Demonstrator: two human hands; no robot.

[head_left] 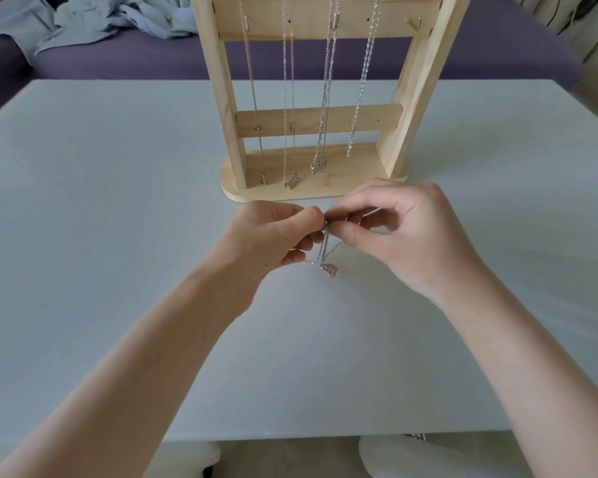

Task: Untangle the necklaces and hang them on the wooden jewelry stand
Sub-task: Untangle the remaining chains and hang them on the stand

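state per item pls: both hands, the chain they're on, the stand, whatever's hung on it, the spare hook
left hand: grip pinching the silver necklace
right hand: grip pinching the same necklace
silver necklace: bunched between the hands, pendant dangling, not hung
wooden jewelry stand: upright on the table
hung necklaces: four, hanging straight, pendants low
right hook: empty

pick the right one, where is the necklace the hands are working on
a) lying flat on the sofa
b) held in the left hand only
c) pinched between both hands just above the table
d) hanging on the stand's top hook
c: the left hand and right hand both pinch the silver necklace in front of the wooden jewelry stand, and its pendant dangles below.
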